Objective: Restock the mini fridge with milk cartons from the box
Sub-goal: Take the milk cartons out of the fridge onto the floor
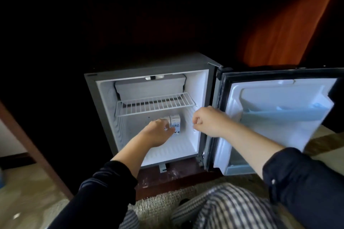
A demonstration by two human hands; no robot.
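The mini fridge stands with its door swung wide to the right. Two white milk cartons stand side by side on the fridge floor below the wire shelf. The right carton shows blue print. The left carton is mostly hidden by my left hand, whose fingers are wrapped around it. My right hand hovers at the fridge's right edge with its fingers curled in and nothing in it. The box is out of view.
The wire shelf and a small freezer compartment fill the fridge's upper part. A door bin lines the inside of the door. The fridge sits on a dark wooden base. A wooden frame runs at the left, an orange curtain hangs behind.
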